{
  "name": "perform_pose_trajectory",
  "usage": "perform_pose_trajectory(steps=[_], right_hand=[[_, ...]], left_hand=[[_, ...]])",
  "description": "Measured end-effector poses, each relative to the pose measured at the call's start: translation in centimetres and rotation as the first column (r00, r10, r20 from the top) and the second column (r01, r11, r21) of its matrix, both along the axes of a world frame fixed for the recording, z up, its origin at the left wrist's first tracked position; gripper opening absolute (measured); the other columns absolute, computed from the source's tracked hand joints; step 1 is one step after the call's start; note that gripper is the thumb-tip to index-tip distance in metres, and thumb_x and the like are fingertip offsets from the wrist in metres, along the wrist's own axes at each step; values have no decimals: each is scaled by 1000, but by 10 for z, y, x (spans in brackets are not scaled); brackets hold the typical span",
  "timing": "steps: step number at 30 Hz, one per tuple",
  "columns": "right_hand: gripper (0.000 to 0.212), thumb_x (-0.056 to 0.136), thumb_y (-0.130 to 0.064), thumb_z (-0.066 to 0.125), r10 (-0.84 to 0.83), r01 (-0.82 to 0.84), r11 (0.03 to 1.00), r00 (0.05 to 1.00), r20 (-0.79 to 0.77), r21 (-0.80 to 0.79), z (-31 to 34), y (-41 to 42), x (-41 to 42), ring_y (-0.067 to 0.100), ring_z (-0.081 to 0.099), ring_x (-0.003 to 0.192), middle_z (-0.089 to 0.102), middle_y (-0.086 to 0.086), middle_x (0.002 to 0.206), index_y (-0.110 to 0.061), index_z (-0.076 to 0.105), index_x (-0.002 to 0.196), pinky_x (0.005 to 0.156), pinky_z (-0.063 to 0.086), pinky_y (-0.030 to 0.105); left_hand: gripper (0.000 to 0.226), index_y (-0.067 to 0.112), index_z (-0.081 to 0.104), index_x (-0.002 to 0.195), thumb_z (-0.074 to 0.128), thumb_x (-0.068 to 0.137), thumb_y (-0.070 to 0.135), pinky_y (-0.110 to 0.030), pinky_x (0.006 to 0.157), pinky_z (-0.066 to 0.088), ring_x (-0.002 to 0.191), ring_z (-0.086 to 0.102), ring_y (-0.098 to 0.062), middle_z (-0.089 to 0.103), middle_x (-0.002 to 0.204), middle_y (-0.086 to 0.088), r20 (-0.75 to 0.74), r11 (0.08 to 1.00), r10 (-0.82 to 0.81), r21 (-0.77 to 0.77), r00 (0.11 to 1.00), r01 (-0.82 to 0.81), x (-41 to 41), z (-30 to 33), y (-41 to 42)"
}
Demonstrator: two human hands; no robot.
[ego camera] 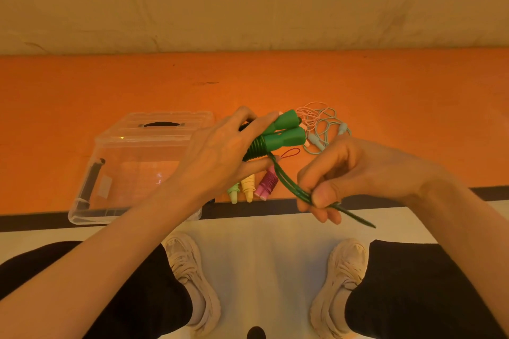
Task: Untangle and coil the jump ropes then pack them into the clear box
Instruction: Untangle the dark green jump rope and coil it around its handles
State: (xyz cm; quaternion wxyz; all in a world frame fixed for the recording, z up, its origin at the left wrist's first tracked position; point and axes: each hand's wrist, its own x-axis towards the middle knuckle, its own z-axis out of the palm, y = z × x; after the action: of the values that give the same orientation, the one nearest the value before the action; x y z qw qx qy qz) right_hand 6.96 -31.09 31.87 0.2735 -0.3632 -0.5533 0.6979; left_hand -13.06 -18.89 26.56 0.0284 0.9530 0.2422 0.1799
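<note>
— Left hand (220,154)?
— Gripping smooth green handles (286,132), cord-wound, long axis pointing away-right, over the orange bench (110,85).
— Right hand (338,176)?
— Pinching the thin green cord (289,181) — slanting down-right past the fingers (321,197). Clear box (129,168) left.

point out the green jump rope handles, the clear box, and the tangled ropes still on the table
green jump rope handles (289,136), head view, on the lower handle's wide end.
clear box (132,135), head view, on the near edge of its lid.
tangled ropes (322,124), head view, on the pink and pale blue loops.
</note>
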Motion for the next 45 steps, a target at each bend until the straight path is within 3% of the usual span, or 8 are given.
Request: perform_pose_trajectory(steps=[7, 14, 19, 25, 31, 38, 42, 45], right_hand=[[43, 88, -46, 58, -189, 176, 981, 966, 176, 83, 18, -8, 32, 13, 47, 45, 54, 10, 59, -10, 71, 108, 58, 47, 12], [66, 45, -74, 79, -447, 351, 895, 725, 525, 277, 25, -17, 92, 11, 49, 50, 60, 6, 56, -19, 77, 82, 50, 42, 14], [8, 73, -37, 73, -717, 505, 679, 610, 336, 533, 26, -2, 78, 7, 50, 54, 66, -2, 61, -32, 77, 76, 55, 43, 12], [10, 87, -15, 67, -885, 622, 413, 447, 131, 665, 13, 47, 50, 1, 48, 52, 63, -14, 56, -21, 70, 81, 55, 41, 14], [12, 88, -20, 67, -871, 620, 477, 430, 238, 623, -13, 83, 36, 2, 44, 48, 62, -8, 58, -17, 71, 78, 52, 40, 17], [19, 89, -26, 68, -818, 623, 576, 429, 384, 530, -32, 87, 34, 20, 44, 62, 63, 0, 64, -8, 74, 88, 58, 39, 32], [17, 88, -27, 69, -804, 627, 590, 407, 432, 508, -39, 86, 38, 6, 42, 48, 61, -4, 60, -11, 74, 85, 46, 35, 17], [15, 88, -27, 69, -791, 620, 607, 408, 456, 497, -43, 87, 40, 5, 36, 44, 60, -8, 54, -14, 73, 82, 41, 30, 16]], left_hand=[[61, 27, 45, 140, 41, 86, 56, -37, 50, 49, 78, 58, -21, 55, 113, 0, 48, 997, 67, -47, 997, -65, -9, 4, 9], [58, 30, 54, 134, 43, 85, 58, -30, 48, 44, 74, 58, -18, 59, 109, 4, 15, 997, 72, -18, 997, -72, -11, 8, 11], [58, 29, 57, 131, 44, 84, 60, -28, 46, 40, 77, 60, -16, 62, 107, 7, -21, 1000, 23, -1, 1000, -23, -8, 3, 11], [84, 26, 28, 149, 38, 78, 70, -40, 67, 50, 91, 61, -17, 63, 116, 10, -52, 993, -52, -112, 997, 46, 1, 0, 0], [97, 17, 5, 154, 57, 84, 59, -30, 65, 44, 90, 51, -10, 63, 120, 7, -30, 984, -164, -80, 986, 161, 9, 1, -19], [63, 16, 39, 141, 45, 90, 52, -29, 68, 50, 87, 53, -16, 42, 121, -5, -28, 960, -265, -98, 964, 261, 8, -1, -23], [63, 19, 46, 136, 52, 83, 52, -37, 59, 55, 82, 58, -21, 32, 129, -6, -5, 967, -228, -114, 974, 226, 7, 7, -18], [61, 15, 51, 130, 48, 84, 54, -19, 57, 43, 76, 57, -15, 42, 129, -4, -44, 973, -230, -43, 972, 228, 8, 7, -20]])
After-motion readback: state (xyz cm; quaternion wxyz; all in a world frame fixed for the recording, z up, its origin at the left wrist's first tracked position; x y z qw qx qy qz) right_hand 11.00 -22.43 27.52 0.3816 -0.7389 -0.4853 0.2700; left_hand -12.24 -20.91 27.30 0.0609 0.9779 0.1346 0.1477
